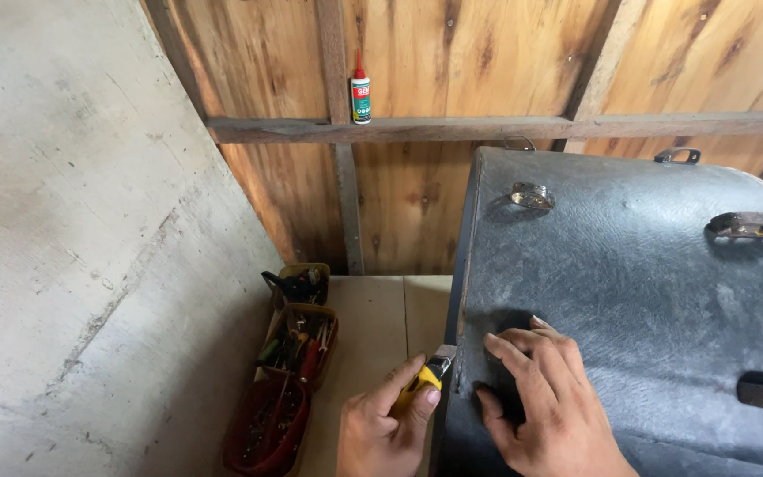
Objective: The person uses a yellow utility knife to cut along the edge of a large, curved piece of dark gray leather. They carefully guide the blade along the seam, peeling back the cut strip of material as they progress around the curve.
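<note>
My left hand (pixel 386 428) grips a yellow utility knife (pixel 423 380), its blade tip at the left edge of a large case covered in dark grey textured sheet (pixel 646 291). My right hand (pixel 545 402) lies flat on that grey covering beside the edge, fingers spread and pressing down, a short way right of the knife. Metal clasps (pixel 532 194) and brackets (pixel 744 225) are fixed on the case's top surface.
Red and brown tubs of small tools (pixel 289 371) stand along the concrete wall (pixel 72 221) at the left. A light wooden surface (pixel 373 318) lies under the case. A small glue bottle (pixel 361 93) stands on a rail of the plank wall behind.
</note>
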